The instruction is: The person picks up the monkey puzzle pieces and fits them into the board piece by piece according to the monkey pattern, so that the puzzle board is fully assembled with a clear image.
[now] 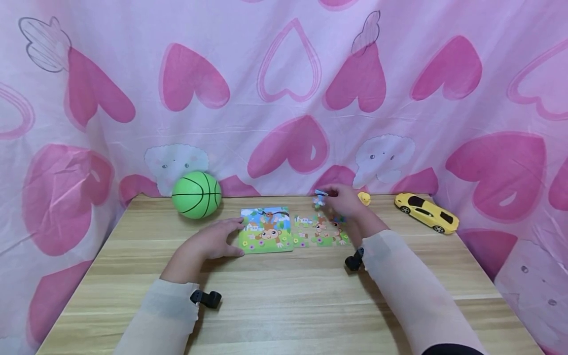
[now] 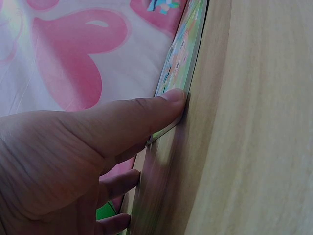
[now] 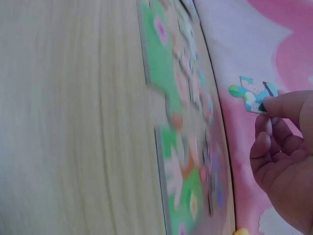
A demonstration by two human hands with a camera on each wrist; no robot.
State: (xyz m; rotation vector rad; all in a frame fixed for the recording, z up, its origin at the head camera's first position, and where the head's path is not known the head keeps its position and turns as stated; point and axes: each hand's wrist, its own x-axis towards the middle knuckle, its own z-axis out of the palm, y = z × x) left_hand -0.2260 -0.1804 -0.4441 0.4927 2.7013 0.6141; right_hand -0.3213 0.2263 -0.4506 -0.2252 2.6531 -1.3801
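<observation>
A square picture puzzle board point(image 1: 265, 231) with a cartoon monkey lies flat on the wooden table. At its left edge is my left hand point(image 1: 217, 240), fingers spread, the thumb point(image 2: 166, 102) touching the near corner. My right hand point(image 1: 346, 201) is raised above the loose pieces and pinches a blue-and-white jigsaw piece point(image 3: 253, 95) between thumb and fingers. Below it, several loose jigsaw pieces point(image 1: 301, 236) lie to the right of the board, roughly grouped, with monkey, grass and flower parts. My right hand and forearm hide some of them in the head view.
A green ball point(image 1: 196, 195) with black lines sits at the back left. The yellow toy car point(image 1: 427, 213) stands at the back right, and a small yellow toy point(image 1: 364, 198) is behind my right hand. Pink heart-patterned cloth point(image 1: 288, 143) hangs along the table's point(image 1: 284, 305) back edge.
</observation>
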